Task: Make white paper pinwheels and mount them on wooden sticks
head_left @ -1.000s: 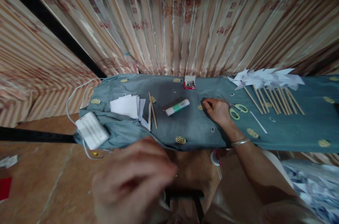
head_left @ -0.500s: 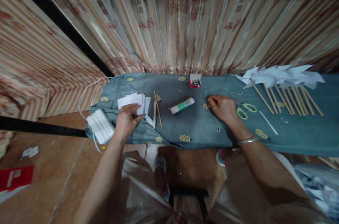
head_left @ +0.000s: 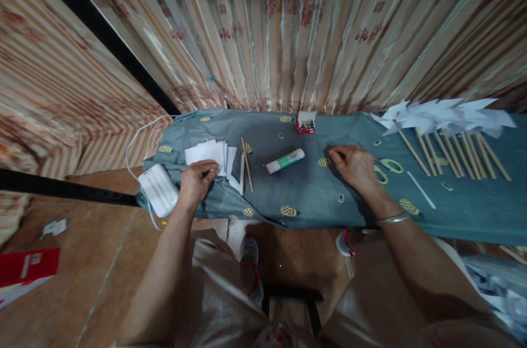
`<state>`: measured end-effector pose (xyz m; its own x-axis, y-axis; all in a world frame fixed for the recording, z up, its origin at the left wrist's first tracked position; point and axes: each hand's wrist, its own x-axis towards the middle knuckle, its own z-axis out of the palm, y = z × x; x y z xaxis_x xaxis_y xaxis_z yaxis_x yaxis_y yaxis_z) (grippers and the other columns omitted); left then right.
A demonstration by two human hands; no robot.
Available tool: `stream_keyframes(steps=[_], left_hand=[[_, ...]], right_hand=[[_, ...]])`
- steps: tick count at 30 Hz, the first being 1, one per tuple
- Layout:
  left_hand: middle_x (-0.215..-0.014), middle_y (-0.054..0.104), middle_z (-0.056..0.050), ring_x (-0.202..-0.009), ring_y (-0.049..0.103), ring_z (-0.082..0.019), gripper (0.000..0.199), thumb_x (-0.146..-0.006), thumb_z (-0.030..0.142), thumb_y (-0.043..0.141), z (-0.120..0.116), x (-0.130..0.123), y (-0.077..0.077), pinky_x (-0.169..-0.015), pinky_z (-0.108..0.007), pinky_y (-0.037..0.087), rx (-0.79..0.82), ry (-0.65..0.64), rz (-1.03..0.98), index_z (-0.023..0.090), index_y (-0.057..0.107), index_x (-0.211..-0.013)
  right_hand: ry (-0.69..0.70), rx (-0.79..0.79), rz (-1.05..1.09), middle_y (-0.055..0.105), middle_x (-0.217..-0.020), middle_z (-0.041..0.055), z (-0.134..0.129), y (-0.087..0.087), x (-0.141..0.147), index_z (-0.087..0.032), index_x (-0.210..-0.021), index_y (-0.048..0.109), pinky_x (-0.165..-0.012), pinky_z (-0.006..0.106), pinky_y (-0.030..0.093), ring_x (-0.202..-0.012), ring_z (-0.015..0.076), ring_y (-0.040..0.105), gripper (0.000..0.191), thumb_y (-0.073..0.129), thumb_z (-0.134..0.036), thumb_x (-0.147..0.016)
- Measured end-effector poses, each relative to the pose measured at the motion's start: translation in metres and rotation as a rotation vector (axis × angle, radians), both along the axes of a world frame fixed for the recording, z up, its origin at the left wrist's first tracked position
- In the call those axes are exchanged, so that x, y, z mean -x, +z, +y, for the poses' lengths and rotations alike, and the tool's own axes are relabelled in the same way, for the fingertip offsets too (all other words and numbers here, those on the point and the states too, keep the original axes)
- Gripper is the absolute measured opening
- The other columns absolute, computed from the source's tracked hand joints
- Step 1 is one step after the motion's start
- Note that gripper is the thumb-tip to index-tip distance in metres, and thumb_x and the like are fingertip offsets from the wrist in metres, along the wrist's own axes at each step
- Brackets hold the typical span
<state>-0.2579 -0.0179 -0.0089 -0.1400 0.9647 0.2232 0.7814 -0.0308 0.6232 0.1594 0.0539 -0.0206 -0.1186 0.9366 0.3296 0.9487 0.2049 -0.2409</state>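
Note:
My left hand [head_left: 197, 180] is at the near edge of a fanned stack of white paper pieces [head_left: 208, 151], thumb and fingers pinched together on the paper. Whether one sheet or more is in the pinch cannot be made out. My right hand [head_left: 354, 166] rests on the cloth with thumb and fingertips pressed together; anything between them is too small to make out. Beside it lie green-handled scissors [head_left: 389, 166], partly covered by the hand. Between my hands is a glue stick [head_left: 285, 161]. A wooden stick [head_left: 247, 164] and a thin white strip [head_left: 242, 173] lie right of the papers.
A small red box of metal pins [head_left: 306, 125] stands open at the back. Paper pinwheels [head_left: 448, 117] on wooden sticks lie in a row at the right, near a white paper strip [head_left: 420, 190]. A white power strip [head_left: 158, 191] with its cord sits at the table's left end.
My left thumb has closed up against the fingers at the paper stack. My right hand stays in nearly the same place, still pinched. The whole view has shifted slightly.

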Motion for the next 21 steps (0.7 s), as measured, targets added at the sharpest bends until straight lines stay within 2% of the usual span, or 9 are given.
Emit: stream_keyframes(steps=[8,16,21], left_hand=[[-0.100,0.078,-0.010,-0.096,0.071,-0.026,0.028,-0.079,0.036,0.053,0.000,-0.005,-0.002,-0.092,-0.036,0.053,0.018,0.108,0.036,0.018,0.075,-0.082],[-0.093,0.078,-0.010,-0.090,0.072,-0.026,0.022,-0.073,0.035,0.061,0.001,-0.009,0.002,-0.086,-0.035,0.054,0.031,0.220,-0.010,0.017,0.074,-0.077],[-0.091,0.078,-0.009,-0.085,0.072,-0.023,0.020,-0.076,0.031,0.061,-0.002,-0.018,0.011,-0.082,-0.034,0.055,-0.088,0.259,-0.073,0.016,0.074,-0.078]], right_hand=[[0.032,0.012,0.016,0.077,-0.092,0.0123,-0.001,0.001,-0.001,-0.017,-0.094,0.076,-0.077,0.034,0.046,-0.084,0.0266,0.068,0.033,0.047,-0.033,-0.092],[0.031,0.027,0.026,0.077,-0.093,0.0125,-0.001,0.000,-0.001,-0.018,-0.095,0.076,-0.077,0.036,0.047,-0.085,0.0278,0.068,0.032,0.048,-0.034,-0.092],[0.016,0.035,0.015,0.077,-0.091,0.0125,0.000,0.002,0.000,-0.018,-0.095,0.076,-0.075,0.035,0.047,-0.083,0.0277,0.068,0.032,0.048,-0.034,-0.092]])
